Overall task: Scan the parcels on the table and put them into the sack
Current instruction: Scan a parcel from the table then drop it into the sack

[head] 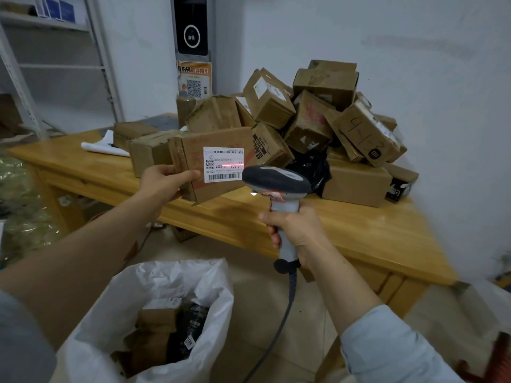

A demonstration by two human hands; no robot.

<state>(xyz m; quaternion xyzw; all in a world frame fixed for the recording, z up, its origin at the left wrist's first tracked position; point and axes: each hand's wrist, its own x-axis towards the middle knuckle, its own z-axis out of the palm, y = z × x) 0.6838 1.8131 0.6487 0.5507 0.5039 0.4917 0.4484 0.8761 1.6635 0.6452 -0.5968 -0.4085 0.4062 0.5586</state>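
- Now my left hand (163, 183) grips a flat cardboard parcel (190, 150) by its left edge, thumb laid across the front. It holds the parcel upright above the front edge of the table (359, 230).
- A white label (223, 164) on the parcel faces me, and a red scan line (235, 165) lies across the label's right part.
- My right hand (296, 230) is wrapped tight round the handle of the grey scanner (276, 183). Its head sits just beside the parcel's lower right corner, also over the table's front edge.
- A dark cable (279, 322) hangs from the handle, down in front of the table.
- A heap of brown parcels (318, 120) is piled on the table's far right part, against the wall. A few more boxes (146, 153) lie toward its far left.
- On the floor in front of the table, a white sack (166, 275) stands open below my left arm. Inside it are cardboard boxes (157, 319) and a dark packet (190, 324).
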